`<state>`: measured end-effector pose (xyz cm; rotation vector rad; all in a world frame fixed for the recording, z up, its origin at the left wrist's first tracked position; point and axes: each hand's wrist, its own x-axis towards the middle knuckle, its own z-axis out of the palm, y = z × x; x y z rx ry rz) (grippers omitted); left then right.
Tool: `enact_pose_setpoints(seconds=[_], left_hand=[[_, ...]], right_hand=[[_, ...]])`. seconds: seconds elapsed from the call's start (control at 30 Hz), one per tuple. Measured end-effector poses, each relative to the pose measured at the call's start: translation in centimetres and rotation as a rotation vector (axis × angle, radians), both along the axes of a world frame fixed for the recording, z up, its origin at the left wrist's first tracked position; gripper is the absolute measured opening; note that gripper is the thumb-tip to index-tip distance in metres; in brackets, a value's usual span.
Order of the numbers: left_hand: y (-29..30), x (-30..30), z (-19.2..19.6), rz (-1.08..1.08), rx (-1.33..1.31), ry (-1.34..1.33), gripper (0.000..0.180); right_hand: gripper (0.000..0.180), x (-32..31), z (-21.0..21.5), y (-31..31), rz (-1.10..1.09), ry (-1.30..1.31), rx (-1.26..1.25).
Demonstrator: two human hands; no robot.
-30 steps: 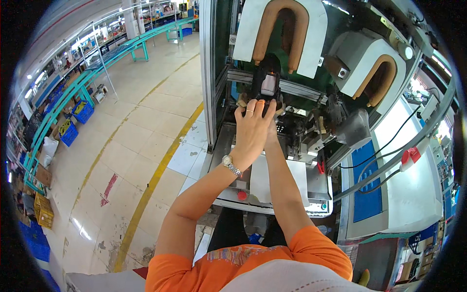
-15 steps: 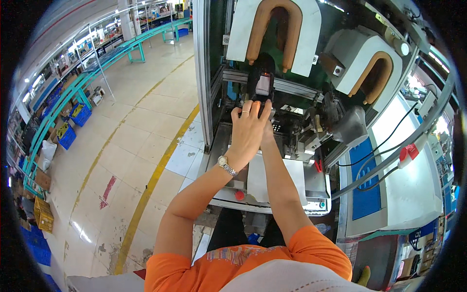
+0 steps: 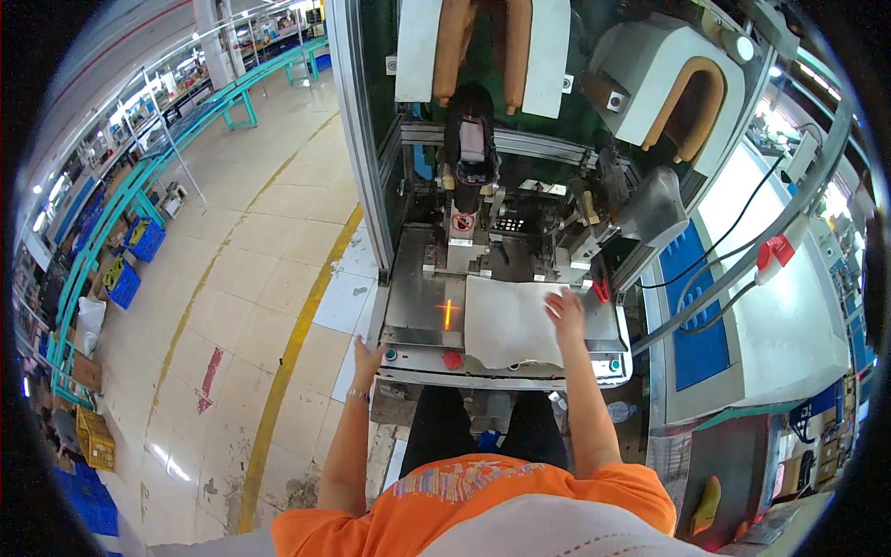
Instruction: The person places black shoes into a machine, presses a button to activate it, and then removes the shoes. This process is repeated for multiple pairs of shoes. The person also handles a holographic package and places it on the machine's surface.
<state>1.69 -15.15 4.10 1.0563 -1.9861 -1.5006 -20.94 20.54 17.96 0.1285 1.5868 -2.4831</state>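
My left hand (image 3: 367, 363) is at the machine's front left corner, fingers apart, beside a green button (image 3: 390, 355). Holding nothing, my right hand (image 3: 565, 316) hovers with spread fingers over the right edge of a white sheet (image 3: 510, 320) on the metal bed. Beyond both hands, a black shoe upper (image 3: 475, 165) sits on the machine's left-hand form, its opening facing me and a pale lining or label inside. Above it hangs a white clamp head with a tan U-shaped pad (image 3: 452, 56). An orange light cross (image 3: 447, 314) falls on the bed left of the sheet.
A red button (image 3: 452, 359) and another green button (image 3: 614, 366) are on the front panel. On the right are a second tan U-shaped pad (image 3: 687, 102), a rounded metal form (image 3: 657, 209), red-handled pliers (image 3: 600, 291) and a grey hose. A metal post (image 3: 357, 139) bounds the left side.
Both hands have left the black shoe upper and come back toward me, the left to the front left corner, the right over the sheet. The view has shifted slightly.
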Motion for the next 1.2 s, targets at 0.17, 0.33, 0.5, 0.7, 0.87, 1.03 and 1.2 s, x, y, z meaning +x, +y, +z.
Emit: enact_pose_setpoints(seconds=[0.17, 0.33, 0.5, 0.7, 0.87, 1.03, 1.2], left_hand=[[3.3, -1.0, -0.5, 0.057, -0.233, -0.104, 0.074], [3.3, -0.4, 0.0, 0.081, -0.345, -0.098, 0.073], [5.4, 0.9, 1.7, 0.089, -0.551, -0.007, 0.066], [6.2, 0.6, 2.2, 0.158, -0.577, 0.035, 0.041], [6.1, 0.8, 2.0, 0.146, -0.597, 0.026, 0.037], [6.1, 0.7, 1.9, 0.135, -0.559, 0.004, 0.038], [5.9, 0.8, 1.8, 0.124, -0.554, 0.008, 0.039]], right_hand=[[0.028, 0.3, -4.7, 10.7, -0.477, 0.104, 0.287], [0.028, 1.1, -8.7, 15.3, -0.779, 0.321, 0.790], [0.024, 3.4, -10.1, 15.5, -0.937, 0.165, 1.369], [0.022, 4.3, -11.5, 15.0, -0.938, 0.256, 1.444], [0.021, 4.6, -11.8, 14.8, -0.977, 0.304, 1.512], [0.022, 4.5, -11.9, 14.9, -0.973, 0.294, 1.480], [0.021, 4.7, -11.9, 14.9, -0.940, 0.273, 1.474]])
